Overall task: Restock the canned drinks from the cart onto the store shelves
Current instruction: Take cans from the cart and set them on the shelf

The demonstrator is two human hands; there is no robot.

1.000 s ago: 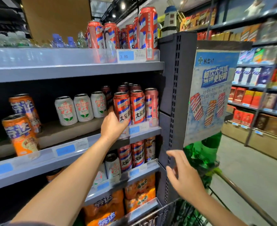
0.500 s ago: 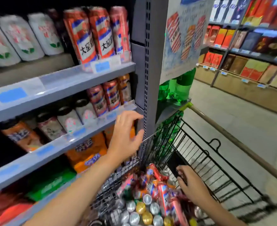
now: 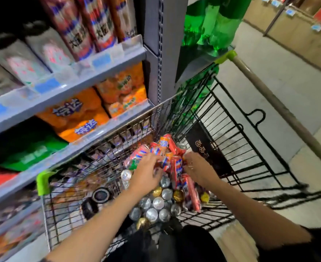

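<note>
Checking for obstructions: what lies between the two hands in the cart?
In the head view, red cans lie between the left hand and right hand.

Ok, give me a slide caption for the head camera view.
Both hands, left hand and right hand, reach into the cart among red cans, beside the store shelves.

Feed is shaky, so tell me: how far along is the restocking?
Done: red cans already stand on the upper shelf. In hand: left hand and right hand are down among the red cans in the cart; grip unclear. Left: many silver can tops remain there.
</note>
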